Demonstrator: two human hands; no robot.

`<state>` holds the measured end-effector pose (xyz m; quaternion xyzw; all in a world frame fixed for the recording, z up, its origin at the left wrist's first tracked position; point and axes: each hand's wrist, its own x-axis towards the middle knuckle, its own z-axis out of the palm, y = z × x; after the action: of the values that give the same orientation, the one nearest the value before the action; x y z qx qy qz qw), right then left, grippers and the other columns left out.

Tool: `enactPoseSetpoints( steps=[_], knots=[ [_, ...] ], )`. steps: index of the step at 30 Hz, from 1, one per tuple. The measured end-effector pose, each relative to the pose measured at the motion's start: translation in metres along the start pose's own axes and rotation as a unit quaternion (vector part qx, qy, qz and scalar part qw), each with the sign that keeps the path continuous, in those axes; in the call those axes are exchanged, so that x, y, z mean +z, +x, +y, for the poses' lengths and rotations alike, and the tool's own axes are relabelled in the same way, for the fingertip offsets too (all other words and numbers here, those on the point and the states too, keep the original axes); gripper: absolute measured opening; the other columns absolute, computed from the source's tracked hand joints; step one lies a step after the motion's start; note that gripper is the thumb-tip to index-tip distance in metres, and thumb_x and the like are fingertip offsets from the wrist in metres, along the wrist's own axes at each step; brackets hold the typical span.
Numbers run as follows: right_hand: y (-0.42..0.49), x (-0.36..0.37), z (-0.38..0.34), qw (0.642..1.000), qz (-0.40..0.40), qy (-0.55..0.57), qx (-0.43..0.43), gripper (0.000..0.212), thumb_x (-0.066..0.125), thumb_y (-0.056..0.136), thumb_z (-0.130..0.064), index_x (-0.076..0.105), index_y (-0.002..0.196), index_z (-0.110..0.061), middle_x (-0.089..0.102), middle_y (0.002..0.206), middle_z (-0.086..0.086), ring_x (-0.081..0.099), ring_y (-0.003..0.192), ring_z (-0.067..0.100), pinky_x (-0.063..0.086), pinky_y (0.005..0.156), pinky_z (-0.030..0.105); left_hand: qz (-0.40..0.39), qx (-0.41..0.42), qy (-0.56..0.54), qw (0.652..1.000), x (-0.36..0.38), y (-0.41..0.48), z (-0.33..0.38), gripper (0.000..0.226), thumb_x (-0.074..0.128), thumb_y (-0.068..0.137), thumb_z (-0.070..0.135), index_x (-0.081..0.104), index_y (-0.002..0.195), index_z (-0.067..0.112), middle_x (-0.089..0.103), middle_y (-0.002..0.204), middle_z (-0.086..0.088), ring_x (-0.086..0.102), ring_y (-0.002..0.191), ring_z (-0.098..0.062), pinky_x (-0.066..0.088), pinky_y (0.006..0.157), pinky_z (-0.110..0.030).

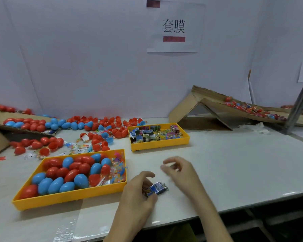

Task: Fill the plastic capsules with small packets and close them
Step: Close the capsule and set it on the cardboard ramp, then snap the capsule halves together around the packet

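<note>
The work surface is a pale, smooth table (234,163) enclosed by white partition panels. A paper sign (175,27) with printed characters is fixed to the rear panel.

Left hand (138,191): the fingers and thumb are curled round a small bundle of packets (157,188), printed blue and white with a glossy wrap. The bundle projects to the right of the fist, close to the table near its front edge. The forearm enters from the bottom of the view.

Right hand (181,172): it is held above the table just right of the left hand, fingers loosely curled, thumb and forefinger tips close together. The hand is motion-blurred, so it cannot be determined whether anything is pinched between them.

Near yellow tray (68,199): a rectangular plastic tray just left of the left hand. It contains closed egg-shaped capsules (56,186), glossy red and blue, with clear bags of small coloured pieces (117,170) at its right end.

Far yellow tray (160,146): it holds loose printed packets (154,134) in several colours.

Behind the trays, open capsule halves (98,126), red and blue, lie scattered. Corrugated cardboard ramps stand at the left (0,117) and right (208,105).
</note>
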<state>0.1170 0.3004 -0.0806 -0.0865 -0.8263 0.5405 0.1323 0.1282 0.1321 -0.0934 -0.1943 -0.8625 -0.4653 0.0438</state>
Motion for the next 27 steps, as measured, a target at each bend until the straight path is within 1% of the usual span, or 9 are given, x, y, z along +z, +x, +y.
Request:
enactPoseSetpoints(
  steps=[2, 4, 8, 12, 14, 18, 21, 24, 27],
  knots=[
    [-0.013, 0.009, 0.006, 0.999, -0.009, -0.053, -0.003, 0.023, 0.077, 0.082, -0.035, 0.064, 0.101, -0.036, 0.062, 0.073, -0.008, 0.055, 0.064, -0.007, 0.041, 0.059, 0.009, 0.005, -0.010, -0.013, 1.000, 0.000, 0.000, 0.000, 0.044, 0.073, 0.080, 0.004, 0.059, 0.107, 0.035, 0.065, 0.090, 0.009, 0.062, 0.088, -0.004, 0.051, 0.079, -0.013],
    [-0.016, 0.009, 0.004, 0.996, -0.020, -0.086, -0.012, 0.030, 0.078, 0.080, -0.037, 0.061, 0.104, -0.039, 0.063, 0.075, -0.008, 0.055, 0.068, -0.009, 0.040, 0.062, 0.011, 0.007, -0.014, -0.015, 1.000, 0.000, 0.001, 0.000, 0.043, 0.074, 0.080, 0.004, 0.059, 0.106, 0.035, 0.065, 0.092, 0.010, 0.063, 0.089, -0.004, 0.049, 0.077, -0.009],
    [-0.019, 0.004, 0.002, 0.994, -0.058, -0.089, -0.020, 0.028, 0.080, 0.078, -0.037, 0.064, 0.101, -0.043, 0.065, 0.075, -0.007, 0.053, 0.063, -0.005, 0.043, 0.066, 0.017, 0.014, -0.010, -0.009, 1.000, 0.000, 0.000, 0.001, 0.044, 0.075, 0.079, 0.005, 0.059, 0.107, 0.035, 0.066, 0.092, 0.010, 0.063, 0.088, -0.002, 0.046, 0.075, -0.006],
    [-0.020, 0.003, 0.005, 0.995, -0.045, -0.086, -0.031, 0.031, 0.081, 0.078, -0.028, 0.064, 0.102, -0.041, 0.065, 0.072, -0.008, 0.053, 0.062, -0.003, 0.046, 0.068, 0.021, 0.017, -0.009, -0.009, 1.000, 0.000, 0.000, 0.001, 0.043, 0.077, 0.076, 0.003, 0.063, 0.108, 0.029, 0.068, 0.092, 0.005, 0.063, 0.087, 0.000, 0.045, 0.074, -0.006],
    [-0.019, 0.004, 0.006, 0.995, -0.039, -0.083, -0.032, 0.034, 0.080, 0.079, -0.027, 0.063, 0.105, -0.040, 0.068, 0.074, -0.007, 0.055, 0.065, -0.002, 0.047, 0.069, 0.020, 0.015, -0.015, -0.015, 1.000, 0.000, 0.000, 0.001, 0.043, 0.078, 0.076, 0.003, 0.062, 0.106, 0.030, 0.068, 0.093, 0.005, 0.063, 0.087, 0.001, 0.045, 0.074, -0.005],
    [-0.017, 0.006, 0.008, 0.995, -0.036, -0.081, -0.040, 0.033, 0.079, 0.082, -0.023, 0.064, 0.107, -0.037, 0.069, 0.074, -0.007, 0.055, 0.066, -0.007, 0.041, 0.065, 0.011, 0.011, -0.020, -0.010, 1.000, -0.001, 0.002, 0.001, 0.042, 0.078, 0.078, 0.005, 0.061, 0.105, 0.031, 0.068, 0.096, 0.005, 0.063, 0.090, 0.001, 0.045, 0.076, -0.006],
    [-0.016, 0.007, 0.009, 0.996, -0.028, -0.080, -0.037, 0.032, 0.077, 0.084, -0.019, 0.064, 0.108, -0.034, 0.068, 0.075, -0.007, 0.056, 0.066, -0.001, 0.041, 0.065, 0.011, 0.011, -0.021, -0.004, 1.000, 0.000, 0.002, 0.001, 0.040, 0.078, 0.078, 0.004, 0.064, 0.107, 0.027, 0.067, 0.097, 0.004, 0.063, 0.091, -0.001, 0.046, 0.076, -0.006],
    [-0.015, 0.007, 0.011, 0.996, 0.002, -0.083, -0.036, 0.029, 0.072, 0.087, -0.012, 0.065, 0.109, -0.030, 0.066, 0.074, -0.006, 0.056, 0.068, 0.005, 0.042, 0.064, 0.012, 0.013, -0.022, -0.007, 1.000, 0.000, 0.001, 0.000, 0.038, 0.078, 0.078, 0.003, 0.066, 0.108, 0.024, 0.067, 0.097, 0.003, 0.062, 0.090, 0.001, 0.045, 0.074, -0.004],
    [-0.014, 0.007, 0.012, 0.997, 0.014, -0.057, -0.044, 0.023, 0.072, 0.089, -0.020, 0.064, 0.107, -0.033, 0.066, 0.073, -0.004, 0.058, 0.069, 0.007, 0.044, 0.066, 0.017, 0.015, -0.023, -0.010, 1.000, 0.000, 0.001, 0.001, 0.038, 0.079, 0.078, 0.004, 0.066, 0.107, 0.025, 0.067, 0.096, 0.004, 0.062, 0.089, 0.003, 0.045, 0.074, -0.003]
  ],
)
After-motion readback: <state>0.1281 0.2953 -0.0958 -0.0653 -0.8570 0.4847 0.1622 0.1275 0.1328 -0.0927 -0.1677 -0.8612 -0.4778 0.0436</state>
